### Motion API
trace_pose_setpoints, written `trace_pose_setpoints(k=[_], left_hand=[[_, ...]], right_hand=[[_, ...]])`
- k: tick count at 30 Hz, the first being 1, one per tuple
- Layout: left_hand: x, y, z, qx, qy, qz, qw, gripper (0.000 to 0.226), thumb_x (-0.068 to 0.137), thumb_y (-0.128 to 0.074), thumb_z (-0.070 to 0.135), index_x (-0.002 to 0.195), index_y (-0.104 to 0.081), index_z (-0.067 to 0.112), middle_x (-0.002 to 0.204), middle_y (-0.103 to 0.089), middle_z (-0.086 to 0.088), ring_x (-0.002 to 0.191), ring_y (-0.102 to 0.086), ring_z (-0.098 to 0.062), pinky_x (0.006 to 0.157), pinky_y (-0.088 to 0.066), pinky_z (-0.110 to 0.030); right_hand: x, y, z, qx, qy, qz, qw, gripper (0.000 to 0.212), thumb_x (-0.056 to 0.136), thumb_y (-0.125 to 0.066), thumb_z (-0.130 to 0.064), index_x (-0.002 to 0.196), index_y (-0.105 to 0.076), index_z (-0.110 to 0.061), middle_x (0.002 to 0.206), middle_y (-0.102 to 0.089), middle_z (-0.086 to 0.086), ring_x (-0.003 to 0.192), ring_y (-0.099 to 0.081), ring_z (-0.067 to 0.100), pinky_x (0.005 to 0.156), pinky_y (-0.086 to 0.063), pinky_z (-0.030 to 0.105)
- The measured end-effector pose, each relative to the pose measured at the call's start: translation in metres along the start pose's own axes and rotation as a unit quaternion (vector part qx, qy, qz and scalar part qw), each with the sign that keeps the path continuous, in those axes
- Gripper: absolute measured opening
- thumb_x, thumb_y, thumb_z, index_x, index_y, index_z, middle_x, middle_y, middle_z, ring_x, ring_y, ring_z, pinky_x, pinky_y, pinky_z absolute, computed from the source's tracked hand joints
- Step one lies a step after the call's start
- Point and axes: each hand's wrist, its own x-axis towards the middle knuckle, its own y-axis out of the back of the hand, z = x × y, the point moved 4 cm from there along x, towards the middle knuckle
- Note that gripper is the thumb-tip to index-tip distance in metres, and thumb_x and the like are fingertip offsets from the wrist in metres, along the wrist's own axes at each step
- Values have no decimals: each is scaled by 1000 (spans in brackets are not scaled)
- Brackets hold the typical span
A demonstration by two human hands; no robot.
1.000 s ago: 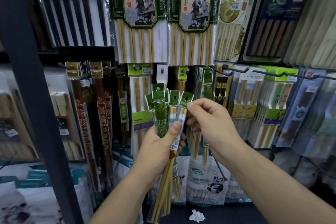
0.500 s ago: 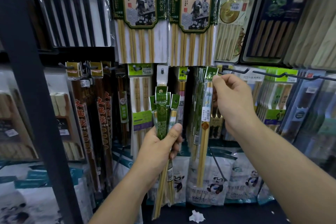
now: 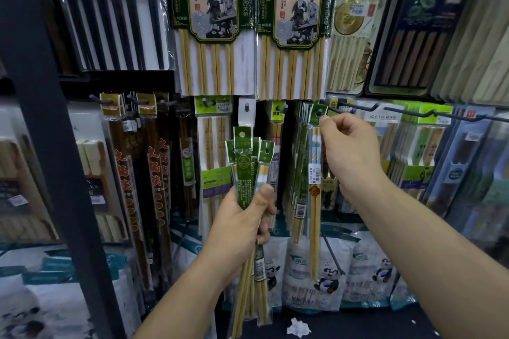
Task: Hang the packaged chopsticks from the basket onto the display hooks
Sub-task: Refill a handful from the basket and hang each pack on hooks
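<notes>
My left hand [image 3: 245, 220] grips a bundle of chopstick packs [image 3: 248, 162] with green header cards, held upright in front of the display at centre. My right hand [image 3: 347, 151] pinches the green header of a single chopstick pack [image 3: 315, 201]. The pack's header hole sits at the black display hook [image 3: 338, 110], just right of several matching packs [image 3: 301, 146] hanging there. The pack hangs straight down below my fingers. No basket is in view.
Large bamboo chopstick packs [image 3: 209, 22] hang on the upper row, black chopsticks [image 3: 110, 25] at upper left. A long empty black hook [image 3: 440, 114] juts out at right. A dark shelf post [image 3: 46, 132] stands at left. Panda-printed bags [image 3: 316, 270] line the bottom; crumpled paper [image 3: 298, 327] lies below.
My right hand pulled one pack from the bundle in my left hand and carried it up and right to the hook. The left hand and its bundle stayed roughly in place.
</notes>
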Motion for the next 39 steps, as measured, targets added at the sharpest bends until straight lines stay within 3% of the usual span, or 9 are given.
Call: trace_pose_setpoints(k=[2, 6, 10, 13, 17, 26, 32, 37, 39], left_hand=[[-1, -2, 1, -13, -2, -12, 1000, 63, 78, -72, 65, 96, -52, 8, 75, -60, -1, 54, -46, -10, 45, -38, -21], [-2, -3, 1, -37, 9, -13, 999, 40, 92, -61, 46, 96, -48, 8, 71, -58, 1, 53, -45, -9, 44, -36, -22], [-2, -2, -1, -34, 16, -11, 999, 25, 105, -53, 31, 97, -47, 7, 70, -58, 1, 52, -45, -10, 44, -36, -24], [-2, -3, 0, -31, 6, -9, 999, 25, 101, -58, 36, 96, -50, 13, 70, -59, 1, 53, -48, -11, 45, -40, -25], [-2, -7, 3, -14, -14, -26, 999, 15, 94, -61, 47, 89, -68, 34, 71, -62, -1, 56, -54, -13, 48, -46, -27], [-4, -10, 1, -5, -22, -42, 999, 28, 95, -63, 50, 101, -67, 23, 74, -62, -4, 58, -56, -15, 48, -47, -27], [-3, -7, -1, -8, -6, -33, 999, 38, 95, -61, 49, 110, -60, 14, 78, -72, -7, 71, -70, -22, 54, -55, -30], [0, 0, -6, 45, -3, -5, 999, 33, 93, -58, 53, 92, -67, 21, 85, -75, -5, 83, -74, -23, 70, -61, -38], [2, 2, -6, 66, -17, 8, 998, 30, 98, -55, 47, 86, -67, 22, 81, -71, -2, 86, -72, -15, 78, -57, -28]], right_hand=[[-1, 0, 2, -11, 2, -1, 1000, 32, 100, -59, -35, 75, -62, -15, 55, -47, -11, 55, -44, 9, 61, -46, 30], [-9, 0, 5, 3, -5, 15, 1000, 23, 99, -62, -35, 85, -65, -17, 75, -62, 6, 69, -56, 13, 66, -50, 32], [-25, 0, 4, 34, -1, 29, 999, 20, 99, -64, -28, 83, -61, -17, 62, -53, -11, 54, -47, 3, 54, -42, 18], [-42, -10, 2, 52, -20, -54, 997, 15, 98, -65, -25, 87, -67, -16, 69, -64, -4, 58, -55, 3, 54, -46, 14], [-60, -25, -2, 55, -31, -165, 984, 16, 97, -66, -29, 85, -73, -21, 79, -73, -2, 65, -62, 0, 57, -46, 13], [-62, -26, -4, 68, -51, -191, 978, 15, 98, -66, -25, 87, -71, -17, 67, -65, -4, 62, -60, 5, 56, -46, 14], [-49, -14, -12, 95, -48, -124, 987, 17, 101, -60, -24, 89, -69, -18, 67, -68, -10, 61, -60, 1, 54, -50, 17], [-21, 1, -17, 92, -49, -56, 993, 21, 103, -57, -24, 85, -67, -21, 58, -61, -16, 57, -55, -1, 60, -49, 21], [-15, 2, -15, 83, -52, -48, 994, 24, 104, -57, -25, 82, -66, -21, 58, -56, -12, 57, -51, 5, 62, -46, 25]])
